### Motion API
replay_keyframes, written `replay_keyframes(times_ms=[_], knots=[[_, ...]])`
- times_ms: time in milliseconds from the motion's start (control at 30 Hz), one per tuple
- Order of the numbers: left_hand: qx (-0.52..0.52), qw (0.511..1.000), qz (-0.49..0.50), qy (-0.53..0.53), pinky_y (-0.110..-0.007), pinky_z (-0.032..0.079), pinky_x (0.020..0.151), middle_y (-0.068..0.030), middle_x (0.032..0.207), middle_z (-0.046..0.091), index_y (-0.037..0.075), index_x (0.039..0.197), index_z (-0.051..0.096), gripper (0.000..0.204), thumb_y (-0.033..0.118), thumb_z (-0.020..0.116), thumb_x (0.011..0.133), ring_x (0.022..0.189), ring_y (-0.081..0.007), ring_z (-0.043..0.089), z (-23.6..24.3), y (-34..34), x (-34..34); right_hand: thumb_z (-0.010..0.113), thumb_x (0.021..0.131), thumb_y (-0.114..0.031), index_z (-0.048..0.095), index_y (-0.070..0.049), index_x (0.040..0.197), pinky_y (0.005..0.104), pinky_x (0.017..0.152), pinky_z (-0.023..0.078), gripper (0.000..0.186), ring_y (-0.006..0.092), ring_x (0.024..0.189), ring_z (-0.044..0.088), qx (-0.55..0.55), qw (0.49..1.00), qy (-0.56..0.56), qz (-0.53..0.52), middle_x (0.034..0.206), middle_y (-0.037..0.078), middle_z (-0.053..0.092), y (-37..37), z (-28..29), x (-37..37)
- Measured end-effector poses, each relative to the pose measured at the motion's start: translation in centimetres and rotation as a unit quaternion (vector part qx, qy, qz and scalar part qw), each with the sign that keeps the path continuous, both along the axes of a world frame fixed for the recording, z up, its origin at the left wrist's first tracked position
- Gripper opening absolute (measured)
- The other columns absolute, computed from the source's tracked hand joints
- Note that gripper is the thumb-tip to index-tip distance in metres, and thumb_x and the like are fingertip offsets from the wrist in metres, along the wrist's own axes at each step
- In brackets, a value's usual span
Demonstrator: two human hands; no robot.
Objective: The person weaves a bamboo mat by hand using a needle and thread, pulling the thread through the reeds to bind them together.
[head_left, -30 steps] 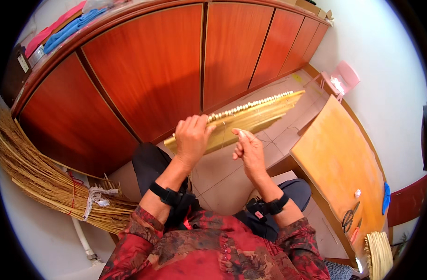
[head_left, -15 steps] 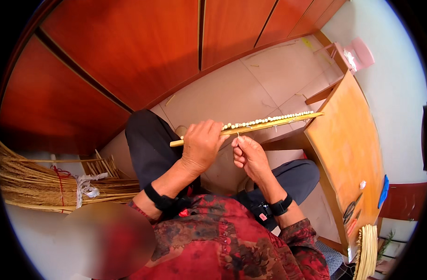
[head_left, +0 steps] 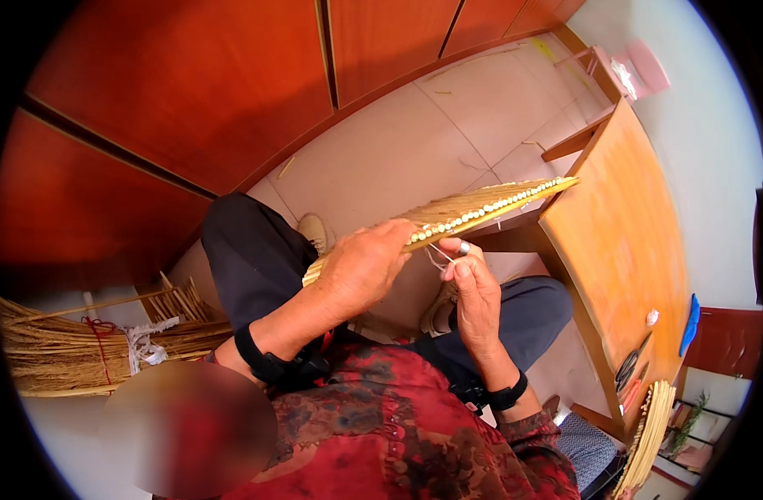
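Note:
A flat panel of pale stalks laid side by side [head_left: 460, 202] tilts in front of me, its cut ends forming a row of white dots along the near edge. My left hand [head_left: 360, 271] is closed around its near-left part, covering that stretch. Below the edge, my right hand [head_left: 475, 292] pinches a thin white thread [head_left: 438, 254] between thumb and fingers; a metal ring [head_left: 464, 247] sits on one finger. The thread runs up to the panel's underside. Whether a needle is in the pinch is too small to tell.
A wooden table [head_left: 619, 225] stands at my right, with scissors [head_left: 630, 367], a red-handled tool [head_left: 631, 396] and a blue object [head_left: 690, 325]. Cut stalks [head_left: 648, 437] lie by its near end. On the left is a tied broomcorn bundle [head_left: 52, 346]. Red-brown cabinets [head_left: 190, 92] line the far side.
The panel has tipped from nearly edge-on, so its stalk face now shows. My right hand has shifted slightly right and down, and a loop of thread now shows beside its fingers.

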State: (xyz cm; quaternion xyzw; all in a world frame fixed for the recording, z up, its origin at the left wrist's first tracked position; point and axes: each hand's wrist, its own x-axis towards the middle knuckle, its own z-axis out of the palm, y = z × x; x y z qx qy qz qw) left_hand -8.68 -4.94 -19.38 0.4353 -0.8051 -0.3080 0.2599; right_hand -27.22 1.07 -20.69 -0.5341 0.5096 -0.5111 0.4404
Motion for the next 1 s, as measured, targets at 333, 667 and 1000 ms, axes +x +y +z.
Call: replay_keyframes(times_ms=[333,667,1000], knots=[[-0.054,0.997,0.027,-0.047,-0.042,0.051,0.069,-0.0126,0.095,0.066,0.007,0.108,0.059,0.028,0.01,0.066,0.081,0.082,-0.0346,0.063,0.2,-1.9,-0.2,0.046,0.101,-0.022,0.053,-0.003,0.081,0.0376,0.099,0.039,0.029,0.0238,0.11,0.055,-0.075,0.972,-0.223,-0.004,0.106,0.014,0.064,-3.2,-0.1,1.9],[-0.07,0.997,0.007,-0.028,-0.04,0.053,0.08,-0.0182,0.105,0.064,-0.002,0.11,0.057,0.041,0.002,0.072,0.072,0.094,-0.0348,0.064,-1.1,2.6,-0.6,0.046,0.101,-0.022,0.053,-0.003,0.084,0.0381,0.081,0.052,0.026,0.0262,0.098,0.056,0.091,0.921,-0.375,0.055,0.089,0.011,0.056,1.2,-0.7,-1.4],[-0.052,0.998,-0.03,0.0,-0.041,0.051,0.086,-0.0245,0.11,0.06,-0.008,0.116,0.053,0.046,0.0,0.069,0.074,0.1,-0.0381,0.062,-0.3,4.5,-1.7,0.045,0.101,-0.022,0.051,-0.002,0.081,0.0376,0.078,0.048,0.028,0.025,0.085,0.054,0.14,0.914,-0.38,0.028,0.084,0.01,0.052,2.5,-0.6,-1.8]])
